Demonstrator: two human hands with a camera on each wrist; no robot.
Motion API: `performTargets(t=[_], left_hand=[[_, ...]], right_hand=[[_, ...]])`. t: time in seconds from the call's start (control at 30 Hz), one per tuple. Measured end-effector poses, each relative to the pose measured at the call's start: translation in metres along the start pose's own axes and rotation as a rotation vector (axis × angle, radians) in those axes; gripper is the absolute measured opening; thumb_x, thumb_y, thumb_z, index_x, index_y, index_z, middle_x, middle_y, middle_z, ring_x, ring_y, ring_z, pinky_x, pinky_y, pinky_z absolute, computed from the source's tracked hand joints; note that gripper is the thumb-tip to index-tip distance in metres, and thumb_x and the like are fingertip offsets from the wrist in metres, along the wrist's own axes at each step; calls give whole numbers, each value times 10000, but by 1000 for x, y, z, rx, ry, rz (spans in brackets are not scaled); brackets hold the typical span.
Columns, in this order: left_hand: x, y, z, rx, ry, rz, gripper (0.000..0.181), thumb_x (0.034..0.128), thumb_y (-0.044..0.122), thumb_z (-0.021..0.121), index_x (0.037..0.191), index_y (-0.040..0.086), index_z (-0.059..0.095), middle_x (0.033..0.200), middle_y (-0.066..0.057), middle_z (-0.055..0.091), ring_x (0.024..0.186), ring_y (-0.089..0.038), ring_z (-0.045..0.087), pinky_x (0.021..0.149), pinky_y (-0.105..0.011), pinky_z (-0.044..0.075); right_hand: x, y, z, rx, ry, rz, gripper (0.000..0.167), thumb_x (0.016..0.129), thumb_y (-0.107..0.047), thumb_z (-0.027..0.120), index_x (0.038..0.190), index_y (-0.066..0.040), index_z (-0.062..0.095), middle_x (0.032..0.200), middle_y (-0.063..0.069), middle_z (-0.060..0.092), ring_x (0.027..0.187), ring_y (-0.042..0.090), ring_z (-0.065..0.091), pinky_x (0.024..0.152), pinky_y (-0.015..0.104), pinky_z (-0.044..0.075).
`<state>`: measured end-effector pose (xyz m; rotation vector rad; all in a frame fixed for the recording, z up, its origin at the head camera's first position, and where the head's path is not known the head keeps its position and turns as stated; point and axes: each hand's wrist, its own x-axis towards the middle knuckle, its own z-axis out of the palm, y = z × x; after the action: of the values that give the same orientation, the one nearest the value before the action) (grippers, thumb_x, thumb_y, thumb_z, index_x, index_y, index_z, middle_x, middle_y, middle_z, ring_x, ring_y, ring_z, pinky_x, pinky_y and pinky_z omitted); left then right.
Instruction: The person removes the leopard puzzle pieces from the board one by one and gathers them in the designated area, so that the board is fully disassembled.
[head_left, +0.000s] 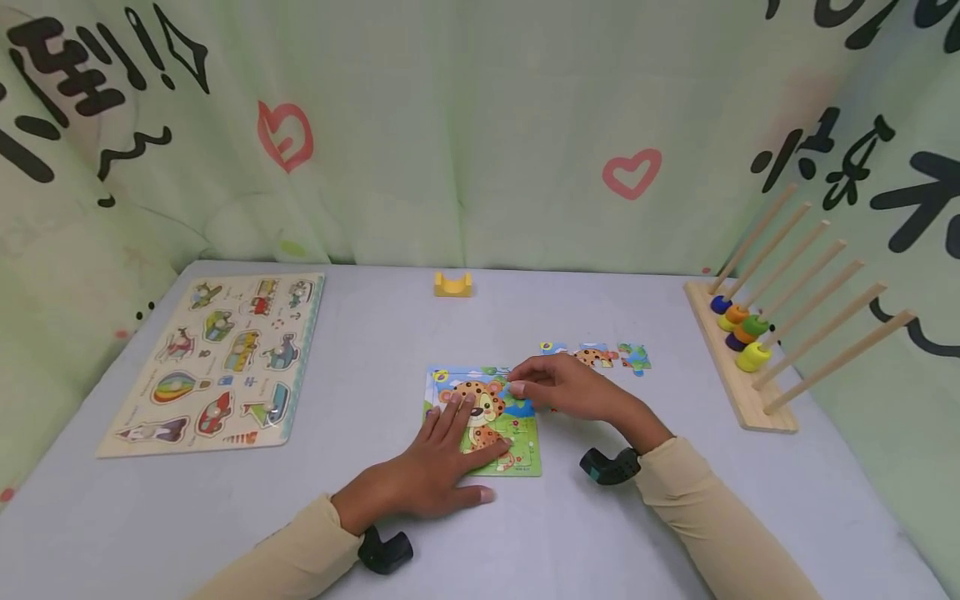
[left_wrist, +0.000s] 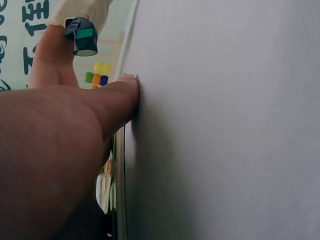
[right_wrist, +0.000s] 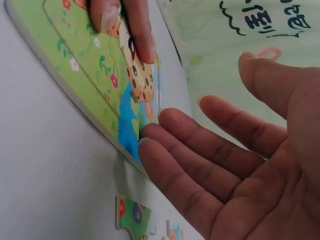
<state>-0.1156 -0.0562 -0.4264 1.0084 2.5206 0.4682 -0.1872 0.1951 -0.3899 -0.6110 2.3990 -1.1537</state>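
Observation:
A jigsaw puzzle board (head_left: 527, 457) with a spotted cartoon leopard lies flat on the table. My left hand (head_left: 441, 471) rests on it, fingers spread over the picture, the thumb on the tablecloth below the board. At the board's upper right corner is my right hand (head_left: 566, 387). In the right wrist view its fingers (right_wrist: 185, 170) extend to the blue edge of the picture, the thumb stands apart, and no piece shows between them. Loose puzzle pieces lie just beyond that hand, among them a leopard-spotted piece (head_left: 596, 357) and a blue-green piece (head_left: 636, 357).
A wooden picture board (head_left: 225, 367) lies at the left. On the right stands a wooden peg rack (head_left: 772, 417) with tall rods and several coloured beads. A small yellow block (head_left: 453, 287) sits near the back edge, before a printed curtain (head_left: 465, 167).

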Motion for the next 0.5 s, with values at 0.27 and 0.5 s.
performTargets(t=[0.27, 0.5], left_hand=[[0, 1, -1, 2, -1, -8, 600, 969, 546, 487, 1520, 379, 318, 1598, -197, -113, 1434, -380, -180, 1115, -590, -10], [1, 1, 0, 12, -6, -10, 603, 967, 564, 472, 1520, 387, 311, 1600, -191, -110, 1435, -372, -182, 1117, -586, -11]], right_hand=[[5, -2, 4, -43, -12, -38, 311, 988, -283, 582, 1189, -62, 670, 1057, 6, 676, 874, 190, 582, 735, 366, 495], [13, -1, 10, -100, -33, -124, 230, 959, -122, 618, 1170, -58, 680, 1040, -14, 684, 906, 145, 601, 788, 344, 482]])
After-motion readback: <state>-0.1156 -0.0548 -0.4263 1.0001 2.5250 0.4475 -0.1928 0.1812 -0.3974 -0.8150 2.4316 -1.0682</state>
